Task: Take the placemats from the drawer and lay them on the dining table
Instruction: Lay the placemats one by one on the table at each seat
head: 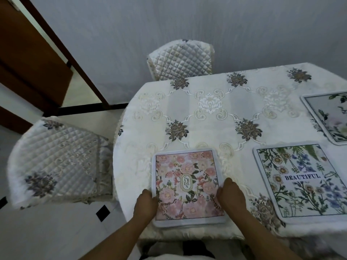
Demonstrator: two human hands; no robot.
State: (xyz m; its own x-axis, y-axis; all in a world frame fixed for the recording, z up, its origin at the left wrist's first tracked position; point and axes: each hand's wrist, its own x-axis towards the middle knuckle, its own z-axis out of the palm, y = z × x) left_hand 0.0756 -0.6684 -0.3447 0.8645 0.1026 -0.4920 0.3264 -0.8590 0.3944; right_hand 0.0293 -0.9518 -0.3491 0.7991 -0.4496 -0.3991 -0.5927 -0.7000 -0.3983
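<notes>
A pink floral placemat (187, 184) marked GARDEN lies near the front edge of the dining table (206, 113), which wears a white embroidered cloth. My left hand (145, 203) grips its left edge and my right hand (231, 196) grips its right edge. More mat edges seem stacked just beneath it at the front. To the right lies a placemat (304, 181) with blue and yellow flowers and the word BEAUTIFUL. A third, pale floral placemat (330, 117) sits at the far right, cut off by the frame.
A quilted chair (60, 162) stands at the table's left, close to the edge. Another quilted chair (182, 59) is tucked in at the far side against the grey wall. A brown wooden door (28, 59) is at the upper left, over white floor tiles.
</notes>
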